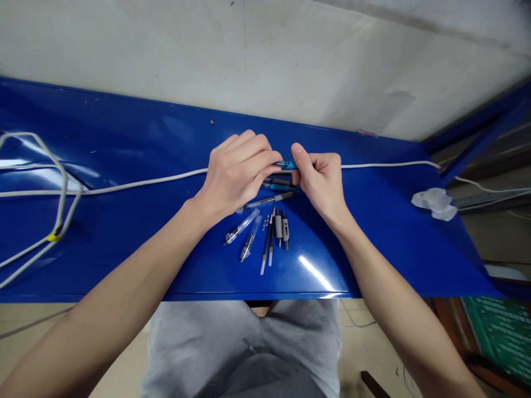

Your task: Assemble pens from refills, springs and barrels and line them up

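Both my hands meet over the middle of a blue metal table (pixel 124 237). My left hand (pixel 236 171) and my right hand (pixel 319 179) are closed on the two ends of a blue pen (pixel 287 165), pinched between fingertips. Just below the hands lie other pens (pixel 276 185), one dark and one blue, and a grey-tipped pen (pixel 269 200). Nearer me rest clear pen barrels (pixel 243 225), thin refills (pixel 267 243) and grey rubber grips (pixel 282 226).
A white cable (pixel 136 182) runs across the table behind my hands and loops at the far left (pixel 62 188). Crumpled white tissue (pixel 433 202) lies near the table's right edge. A pale wall stands behind. My grey-clothed lap shows below the front edge.
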Motion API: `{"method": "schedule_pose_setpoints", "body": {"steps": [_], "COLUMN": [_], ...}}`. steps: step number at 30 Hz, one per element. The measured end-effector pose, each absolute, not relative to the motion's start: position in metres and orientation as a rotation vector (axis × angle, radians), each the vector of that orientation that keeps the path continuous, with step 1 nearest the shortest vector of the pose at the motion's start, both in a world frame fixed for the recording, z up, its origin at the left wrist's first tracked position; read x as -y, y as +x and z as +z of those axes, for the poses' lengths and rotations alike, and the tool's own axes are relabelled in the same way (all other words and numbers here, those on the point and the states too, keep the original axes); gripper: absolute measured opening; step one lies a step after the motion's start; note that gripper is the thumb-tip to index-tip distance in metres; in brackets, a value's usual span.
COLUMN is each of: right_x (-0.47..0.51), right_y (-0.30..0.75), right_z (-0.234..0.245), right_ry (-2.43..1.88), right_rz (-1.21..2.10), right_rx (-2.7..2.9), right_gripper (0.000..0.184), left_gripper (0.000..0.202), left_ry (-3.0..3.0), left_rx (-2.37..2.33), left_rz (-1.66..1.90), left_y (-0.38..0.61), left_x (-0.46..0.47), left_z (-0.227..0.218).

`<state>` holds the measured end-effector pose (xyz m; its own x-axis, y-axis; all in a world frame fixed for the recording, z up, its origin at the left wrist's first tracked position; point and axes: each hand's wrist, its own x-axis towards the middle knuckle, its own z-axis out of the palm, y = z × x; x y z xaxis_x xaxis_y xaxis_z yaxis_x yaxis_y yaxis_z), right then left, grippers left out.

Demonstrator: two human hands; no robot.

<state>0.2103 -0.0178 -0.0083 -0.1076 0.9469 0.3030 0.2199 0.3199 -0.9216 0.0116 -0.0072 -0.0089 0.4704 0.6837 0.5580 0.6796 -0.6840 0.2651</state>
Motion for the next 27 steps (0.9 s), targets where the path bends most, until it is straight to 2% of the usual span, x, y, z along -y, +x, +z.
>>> {"method": "schedule_pose_setpoints", "body": {"steps": [3, 7, 10, 14, 19, 21, 24, 27], "right_x": [0.016, 0.012, 0.009, 0.009, 0.017, 0.019, 0.019, 0.015], "right_y": [0.21, 0.211, 0.214, 0.216, 0.212, 0.21, 0.21, 0.211], "right_z": [-0.01, -0.013, -0.015, -0.015, -0.01, -0.01, -0.012, -0.015], "right_ry": [-1.062, -0.997, -1.001, -1.047, -1.127, -1.148, -1.137, -1.074], "right_rz": [0.9, 0.861, 0.837, 0.855, 0.883, 0.889, 0.865, 0.902], "right_rx": [1.563, 1.499, 1.485, 1.492, 1.474, 1.448, 1.395, 1.383], "right_gripper": [0.057, 0.039, 0.036, 0.043, 0.067, 0.071, 0.062, 0.038], "left_gripper": [0.039, 0.041, 0.038, 0.037, 0.041, 0.042, 0.04, 0.036], "left_ry": [2.69, 2.636, 2.6, 2.608, 2.637, 2.69, 2.774, 2.773], "left_rx": [-1.251, -1.288, -1.296, -1.276, -1.264, -1.227, -1.161, -1.172], "left_rz": [1.048, 1.107, 1.123, 1.111, 1.097, 1.078, 1.012, 0.966], "left_y": [0.011, 0.008, 0.005, 0.005, 0.007, 0.008, 0.007, 0.005], "left_x": [0.006, 0.001, -0.001, 0.001, 0.007, 0.008, 0.006, 0.004], "left_z": [-0.01, -0.013, -0.015, -0.01, 0.0, 0.0, 0.0, -0.001]}}
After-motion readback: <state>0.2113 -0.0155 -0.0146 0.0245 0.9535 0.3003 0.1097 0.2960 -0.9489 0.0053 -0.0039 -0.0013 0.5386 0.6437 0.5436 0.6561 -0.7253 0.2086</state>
